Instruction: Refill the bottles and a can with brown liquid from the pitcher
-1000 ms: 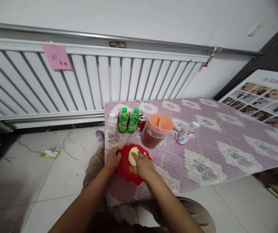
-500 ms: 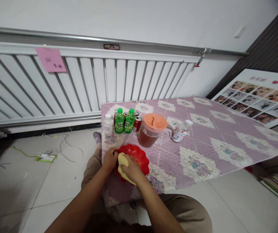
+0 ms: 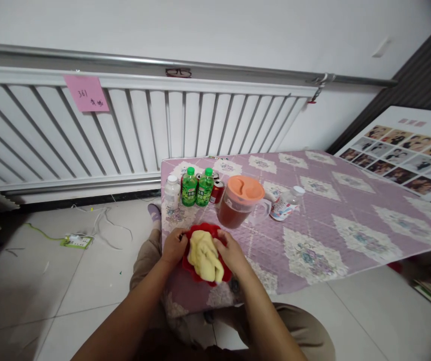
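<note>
A red scalloped bowl (image 3: 187, 267) is near the front left corner of the table. Crumpled inside it lies a yellow cloth (image 3: 204, 253), one end hanging toward the near rim. My left hand (image 3: 175, 244) grips the bowl's left rim with curled fingers. On the opposite side, my right hand (image 3: 231, 249) closes on the right rim, thumb inward beside the cloth. Just beyond the bowl stands a clear pitcher (image 3: 234, 214) of brown liquid with an orange lid (image 3: 246, 188).
Two green-capped bottles (image 3: 189, 190), a white-capped bottle (image 3: 172, 193) and red cans (image 3: 217, 191) stand behind the bowl. Another bottle (image 3: 286, 204) leans right of the pitcher. A radiator (image 3: 143, 125) runs behind the table (image 3: 268, 250). A power strip (image 3: 77, 241) lies on the floor.
My right hand has let go of the yellow cloth, which now lies bunched in the bowl, and has moved right onto the rim. My left hand stays on the left rim.
</note>
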`<state>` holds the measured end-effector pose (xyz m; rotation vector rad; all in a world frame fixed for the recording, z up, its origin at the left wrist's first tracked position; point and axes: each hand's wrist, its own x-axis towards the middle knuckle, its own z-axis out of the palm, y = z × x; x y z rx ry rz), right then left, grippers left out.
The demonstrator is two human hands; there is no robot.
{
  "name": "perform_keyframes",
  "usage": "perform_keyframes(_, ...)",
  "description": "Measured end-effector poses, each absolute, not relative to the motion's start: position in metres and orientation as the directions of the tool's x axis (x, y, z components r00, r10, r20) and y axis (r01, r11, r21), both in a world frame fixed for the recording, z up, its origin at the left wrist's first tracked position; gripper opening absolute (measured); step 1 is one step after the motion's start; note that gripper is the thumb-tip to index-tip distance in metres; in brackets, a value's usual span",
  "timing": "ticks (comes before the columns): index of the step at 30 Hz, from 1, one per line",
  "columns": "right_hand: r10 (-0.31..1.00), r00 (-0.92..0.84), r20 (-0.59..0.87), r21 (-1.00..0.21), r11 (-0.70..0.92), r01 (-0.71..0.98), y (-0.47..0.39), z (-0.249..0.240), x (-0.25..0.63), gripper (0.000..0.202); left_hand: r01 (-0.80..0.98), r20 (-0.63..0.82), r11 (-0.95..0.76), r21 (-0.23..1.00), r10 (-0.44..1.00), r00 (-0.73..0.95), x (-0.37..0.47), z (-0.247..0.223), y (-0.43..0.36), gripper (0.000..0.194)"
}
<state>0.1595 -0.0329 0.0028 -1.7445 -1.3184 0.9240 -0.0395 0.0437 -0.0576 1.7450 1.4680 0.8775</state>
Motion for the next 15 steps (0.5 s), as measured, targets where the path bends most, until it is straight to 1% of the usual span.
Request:
perform_keyframes(2,0.969,0.240,-0.060,-0.859,-0.172,0.482,-0.032,0.003,0.165,0.050,0.526,0.072,-0.132,0.840,0.988,0.133,-0.040,-0.057,0.043,0.030)
perform_keyframes(4,0.974,0.224,-0.036,-0.834,-0.153,0.530,-0.035,0.004,0.166,0.053,0.525,0.074,-0.133,0.841,0.988,0.133,-0.040,-0.058,0.043,0.029)
perform_keyframes(8,0.988,0.153,-0.036,-0.779,-0.124,0.615,-0.041,0.006,0.148,0.064,0.525,0.076,-0.135,0.841,0.988,0.132,-0.039,-0.059,0.044,0.029)
perform_keyframes(9,0.989,0.140,-0.050,-0.749,-0.130,0.650,-0.042,0.006,0.139,0.068,0.526,0.076,-0.135,0.840,0.988,0.133,-0.039,-0.060,0.044,0.030)
perform_keyframes(10,0.989,0.124,-0.075,-0.701,-0.141,0.699,-0.043,0.004,0.130,0.072,0.527,0.076,-0.137,0.839,0.988,0.134,-0.039,-0.060,0.044,0.030)
perform_keyframes(12,0.984,0.082,-0.158,-0.533,-0.155,0.832,-0.043,0.002,0.114,0.078,0.532,0.074,-0.137,0.835,0.988,0.137,-0.039,-0.061,0.045,0.030)
perform_keyframes(13,0.979,0.064,-0.192,-0.458,-0.147,0.877,-0.042,0.000,0.108,0.078,0.536,0.072,-0.136,0.833,0.988,0.138,-0.039,-0.061,0.045,0.030)
perform_keyframes(14,0.975,0.047,-0.215,-0.404,-0.133,0.905,-0.042,-0.001,0.104,0.076,0.539,0.069,-0.134,0.831,0.988,0.138,-0.039,-0.061,0.045,0.030)
perform_keyframes(15,0.974,0.029,-0.223,-0.383,-0.115,0.917,-0.041,-0.001,0.103,0.074,0.543,0.066,-0.131,0.830,0.988,0.137,-0.039,-0.061,0.045,0.029)
